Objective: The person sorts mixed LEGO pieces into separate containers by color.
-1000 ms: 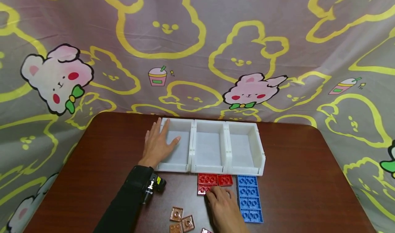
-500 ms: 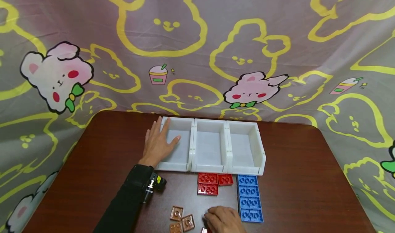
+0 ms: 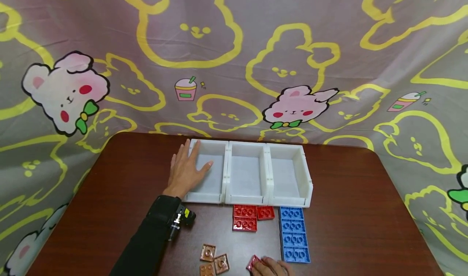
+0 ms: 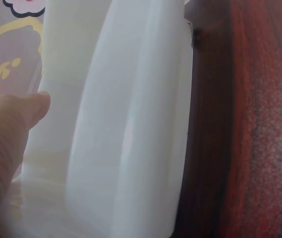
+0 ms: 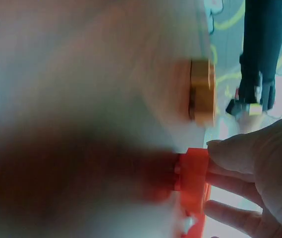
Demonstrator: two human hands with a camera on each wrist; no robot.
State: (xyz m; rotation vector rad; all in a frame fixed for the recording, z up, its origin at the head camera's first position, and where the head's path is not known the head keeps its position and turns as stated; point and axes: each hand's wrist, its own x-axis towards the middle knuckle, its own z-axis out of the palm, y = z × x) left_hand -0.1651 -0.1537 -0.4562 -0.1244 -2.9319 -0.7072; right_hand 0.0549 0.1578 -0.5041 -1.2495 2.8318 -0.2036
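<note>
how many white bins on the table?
3, in a row at the table's far side: left bin under the left hand, middle bin, right bin.

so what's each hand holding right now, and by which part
The right hand pinches a red brick by its edge. The left hand holds nothing; it rests flat on the left white bin.

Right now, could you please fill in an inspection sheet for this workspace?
Surface: dark wooden table, rounded corners.
Job's things: red brick at the near edge; three red bricks and a column of blue bricks before three joined white bins, all empty.
Clutter: brown square plates at the near edge.
Grippers: left hand rests flat on the left bin's wall; right hand pinches the red brick.
Cables: nothing seen.
Surroundings: cartoon rabbit cloth hung behind the table.
</note>
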